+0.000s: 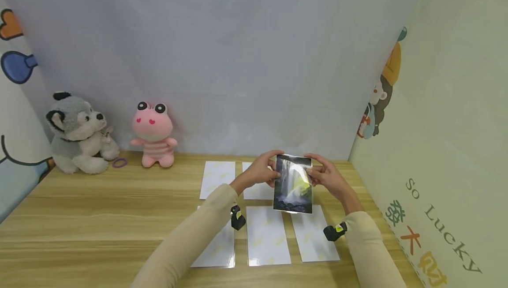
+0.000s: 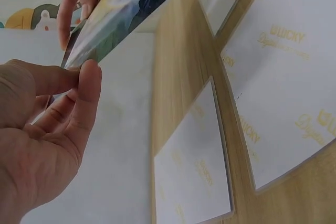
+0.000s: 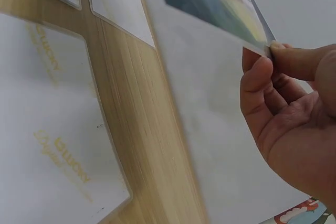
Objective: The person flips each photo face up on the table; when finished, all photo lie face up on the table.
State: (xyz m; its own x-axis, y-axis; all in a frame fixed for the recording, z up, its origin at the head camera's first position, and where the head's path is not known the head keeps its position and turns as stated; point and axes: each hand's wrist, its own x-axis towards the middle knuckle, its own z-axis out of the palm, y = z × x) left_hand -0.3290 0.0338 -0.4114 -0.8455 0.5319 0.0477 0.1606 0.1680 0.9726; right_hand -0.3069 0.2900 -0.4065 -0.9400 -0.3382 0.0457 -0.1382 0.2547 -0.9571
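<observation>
Both hands hold up a glossy photo print [image 1: 293, 191] of a waterfall, picture side toward the head camera. My left hand [image 1: 262, 169] pinches its left edge between thumb and fingers. On the opposite edge, the right hand [image 1: 327, 177] pinches it the same way. Below lie several white photo prints, backs up, in two rows: a front middle one [image 1: 267, 239], a front right one [image 1: 316, 239], a back left one [image 1: 218, 177] and others partly covered by the arms. Yellow lettering marks the back of a print [image 2: 289, 77] in the left wrist view.
A grey husky plush [image 1: 81, 138] and a pink striped plush [image 1: 154, 136] sit at the back left of the wooden table [image 1: 99, 217]. Between them lies a purple ring [image 1: 119, 162]. A pale cloth [image 1: 238, 58] hangs behind, and a printed wall [image 1: 444, 147] stands at the right.
</observation>
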